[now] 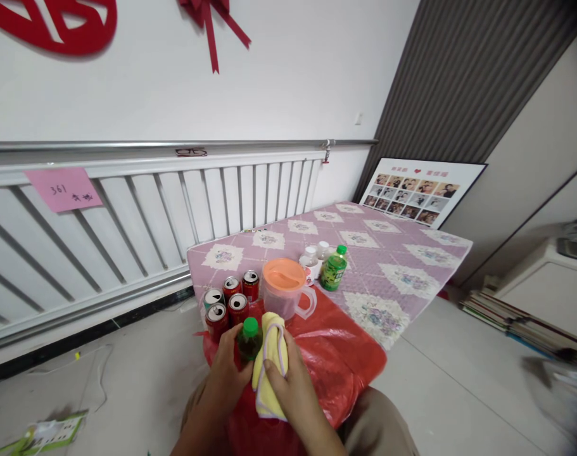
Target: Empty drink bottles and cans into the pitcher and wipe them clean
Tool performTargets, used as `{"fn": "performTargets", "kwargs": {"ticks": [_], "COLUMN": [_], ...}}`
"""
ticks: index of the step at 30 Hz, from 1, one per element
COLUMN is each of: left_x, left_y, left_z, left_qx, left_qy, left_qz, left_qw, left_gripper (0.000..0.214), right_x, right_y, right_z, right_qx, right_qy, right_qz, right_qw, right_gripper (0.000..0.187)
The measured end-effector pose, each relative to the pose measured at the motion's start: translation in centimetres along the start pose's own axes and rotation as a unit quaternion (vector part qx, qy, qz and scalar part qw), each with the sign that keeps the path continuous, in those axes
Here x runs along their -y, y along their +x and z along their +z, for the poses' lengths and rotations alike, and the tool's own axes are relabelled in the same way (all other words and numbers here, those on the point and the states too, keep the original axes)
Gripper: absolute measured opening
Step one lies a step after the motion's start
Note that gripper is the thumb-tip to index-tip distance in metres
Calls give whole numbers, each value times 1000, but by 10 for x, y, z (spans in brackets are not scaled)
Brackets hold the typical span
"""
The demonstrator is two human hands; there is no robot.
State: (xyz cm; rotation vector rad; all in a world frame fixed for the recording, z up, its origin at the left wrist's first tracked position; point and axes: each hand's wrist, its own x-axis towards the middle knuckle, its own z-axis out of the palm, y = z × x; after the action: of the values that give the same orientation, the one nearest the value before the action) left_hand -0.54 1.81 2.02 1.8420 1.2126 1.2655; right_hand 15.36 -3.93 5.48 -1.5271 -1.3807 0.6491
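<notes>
Gripping bottle (pixel 248 342), left hand (pixel 230 366) fingers | right hand (pixel 291 380) fingers clasp cloth (pixel 270 354) | cans (pixel 228 304) just left, jug (pixel 285 292) just behind

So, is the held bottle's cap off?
No, a green cap tops the bottle in the left hand; the right hand holds a yellow cloth.

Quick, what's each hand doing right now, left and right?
Left hand: closed around a green-capped bottle.
Right hand: closed on a yellow cloth, pressing it against the bottle.
</notes>
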Motion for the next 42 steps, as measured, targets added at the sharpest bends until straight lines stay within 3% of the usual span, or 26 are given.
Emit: {"fn": "performTargets", "kwargs": {"ticks": [3, 6, 9, 14, 19, 22, 27, 32, 36, 39, 42], "left_x": [-3, -10, -11, 0, 8, 5, -5, -6, -1, -2, -4], "left_y": [-4, -5, -4, -3, -4, -4, -2, -5, -8, -8, -8], "left_z": [5, 7, 5, -5, -9, -8, -6, 1, 7, 9, 6], "left_qx": [-15, -15, -1, 73, 83, 70, 44, 55, 24, -3, 17], "left_qy": [-20, -30, -14, -10, -23, -22, -45, -114, -90, -55, -40], "left_qz": [-20, -13, -3, 11, -12, -16, -27, -69, -87, -63, -39], "left_qw": [999, 999, 1000, 997, 996, 997, 998, 990, 992, 996, 998], "left_gripper": [61, 59, 66, 78, 76, 74, 66, 67, 68, 70, 75], "right_x": [23, 26, 8, -33, -45, -34, 9, 35, 16, -9, -30], "right_y": [1, 3, 6, 3, -3, -2, -2, -2, 1, 1, -3], "right_z": [-6, -4, 1, 9, 15, 11, -3, -6, 2, 7, 10], "right_qx": [-9, -9, -14, 8, 15, -7, -21, -25, -29, -20, 1], "right_qy": [5, -2, 2, 2, 3, 5, 18, 16, 6, 3, -7], "right_qz": [-30, -51, -13, 22, 31, 29, 4, -30, -16, 11, 19], "right_qw": [1000, 999, 1000, 1000, 999, 1000, 1000, 999, 999, 1000, 1000], "right_gripper": [66, 66, 64, 62, 64, 63, 63, 64, 62, 62, 64]}}
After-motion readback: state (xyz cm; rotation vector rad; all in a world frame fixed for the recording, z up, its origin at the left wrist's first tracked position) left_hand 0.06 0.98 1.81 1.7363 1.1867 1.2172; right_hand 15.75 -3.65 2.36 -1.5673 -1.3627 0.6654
